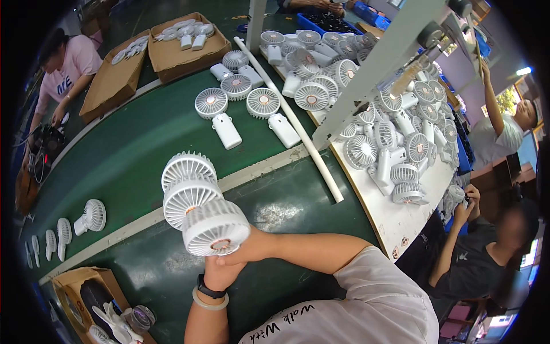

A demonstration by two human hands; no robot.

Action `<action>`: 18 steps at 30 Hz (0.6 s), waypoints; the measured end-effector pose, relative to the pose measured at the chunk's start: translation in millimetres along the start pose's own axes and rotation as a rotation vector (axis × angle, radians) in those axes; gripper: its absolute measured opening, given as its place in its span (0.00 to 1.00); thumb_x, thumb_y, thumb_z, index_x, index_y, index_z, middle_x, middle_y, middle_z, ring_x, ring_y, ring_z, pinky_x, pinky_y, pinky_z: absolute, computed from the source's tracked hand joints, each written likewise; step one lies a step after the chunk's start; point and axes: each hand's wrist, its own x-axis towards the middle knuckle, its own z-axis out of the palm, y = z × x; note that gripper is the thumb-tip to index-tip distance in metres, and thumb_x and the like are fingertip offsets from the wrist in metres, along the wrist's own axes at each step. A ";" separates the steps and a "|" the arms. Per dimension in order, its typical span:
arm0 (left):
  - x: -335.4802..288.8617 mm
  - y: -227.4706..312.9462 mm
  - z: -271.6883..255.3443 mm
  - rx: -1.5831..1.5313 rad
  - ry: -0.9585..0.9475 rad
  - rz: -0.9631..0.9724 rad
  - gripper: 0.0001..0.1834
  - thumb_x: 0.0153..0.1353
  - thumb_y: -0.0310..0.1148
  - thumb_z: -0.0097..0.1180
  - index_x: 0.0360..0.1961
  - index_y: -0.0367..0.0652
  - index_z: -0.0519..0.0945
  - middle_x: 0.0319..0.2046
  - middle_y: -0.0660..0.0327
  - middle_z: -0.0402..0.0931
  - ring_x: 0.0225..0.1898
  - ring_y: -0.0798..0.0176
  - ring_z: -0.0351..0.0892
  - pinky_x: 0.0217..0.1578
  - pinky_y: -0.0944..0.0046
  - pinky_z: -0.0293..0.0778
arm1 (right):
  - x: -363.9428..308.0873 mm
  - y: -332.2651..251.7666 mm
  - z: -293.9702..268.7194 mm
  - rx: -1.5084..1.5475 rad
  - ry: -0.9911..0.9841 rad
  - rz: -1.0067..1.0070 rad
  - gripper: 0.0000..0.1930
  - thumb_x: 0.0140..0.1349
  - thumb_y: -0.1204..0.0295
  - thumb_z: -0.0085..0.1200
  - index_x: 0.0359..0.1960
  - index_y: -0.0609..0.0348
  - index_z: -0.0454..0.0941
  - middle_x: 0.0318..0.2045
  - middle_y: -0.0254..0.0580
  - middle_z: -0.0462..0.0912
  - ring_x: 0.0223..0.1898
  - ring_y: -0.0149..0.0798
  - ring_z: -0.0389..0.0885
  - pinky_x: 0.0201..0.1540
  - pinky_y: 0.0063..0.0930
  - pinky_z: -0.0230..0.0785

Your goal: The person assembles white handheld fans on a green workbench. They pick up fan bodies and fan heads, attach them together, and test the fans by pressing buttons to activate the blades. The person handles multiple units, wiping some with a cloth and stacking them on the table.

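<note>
Three white handheld fans (215, 226) are bunched together in front of me, their round slatted heads overlapping and pointing up and away. Their handles are hidden behind the heads and my fingers. My left hand (220, 274), with a black band and a pale bangle at its wrist, is closed below the nearest head. From the right my right hand (259, 243) wraps round the same bunch, touching the left. Beyond them, several more white fans (226, 131) lie on the green conveyor belt (143, 143).
A white pole (292, 117) lies slanting across the belt's edge. On the right, fans are heaped on a white table (366, 192) behind an upright metal post (344, 109). Cardboard trays (117, 86) stand far left; a carton (109, 275) sits near left. Other people work around.
</note>
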 end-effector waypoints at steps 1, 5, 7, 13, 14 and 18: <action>-1.7 -3.3 -3.1 0.162 -0.113 0.046 0.35 0.45 0.27 0.65 0.56 0.35 0.65 0.51 0.49 0.68 0.51 0.52 0.69 0.55 0.56 0.61 | 0.1 0.2 -0.1 0.094 0.028 -0.010 0.50 0.39 0.70 0.68 0.64 0.62 0.49 0.61 0.49 0.56 0.62 0.43 0.57 0.64 0.36 0.49; 8.5 20.6 12.0 0.249 0.026 0.073 0.43 0.44 0.24 0.63 0.62 0.33 0.56 0.62 0.37 0.51 0.64 0.40 0.50 0.64 0.49 0.45 | 1.1 -12.9 -26.4 0.579 0.116 0.193 0.43 0.39 0.75 0.65 0.61 0.60 0.57 0.50 0.40 0.72 0.52 0.35 0.71 0.56 0.31 0.64; 12.6 36.0 9.3 0.367 0.052 0.130 0.35 0.44 0.21 0.59 0.57 0.33 0.62 0.62 0.39 0.53 0.67 0.37 0.44 0.63 0.48 0.46 | 9.1 -7.0 -41.1 0.821 0.061 0.139 0.39 0.43 0.65 0.63 0.59 0.61 0.59 0.49 0.48 0.73 0.51 0.44 0.74 0.54 0.38 0.67; 16.4 19.9 -0.4 0.114 0.209 0.159 0.17 0.48 0.19 0.56 0.43 0.35 0.75 0.47 0.50 0.71 0.50 0.48 0.70 0.51 0.56 0.66 | 14.3 -24.1 -61.4 1.089 -0.110 0.008 0.43 0.42 0.48 0.61 0.60 0.54 0.61 0.56 0.58 0.65 0.56 0.55 0.68 0.56 0.53 0.63; 13.7 18.6 -1.0 0.046 0.223 0.079 0.17 0.48 0.19 0.56 0.42 0.35 0.75 0.45 0.51 0.72 0.47 0.51 0.72 0.48 0.59 0.68 | 15.6 -23.0 -61.0 1.128 -0.188 -0.009 0.43 0.42 0.47 0.61 0.60 0.51 0.62 0.58 0.57 0.64 0.57 0.54 0.67 0.56 0.52 0.63; 9.4 13.8 -4.3 -0.110 0.237 -0.034 0.08 0.54 0.21 0.55 0.36 0.36 0.75 0.35 0.55 0.73 0.32 0.61 0.74 0.35 0.66 0.71 | 18.3 -16.4 -57.6 1.149 -0.296 -0.015 0.41 0.44 0.43 0.61 0.59 0.46 0.63 0.58 0.56 0.62 0.57 0.53 0.65 0.56 0.50 0.61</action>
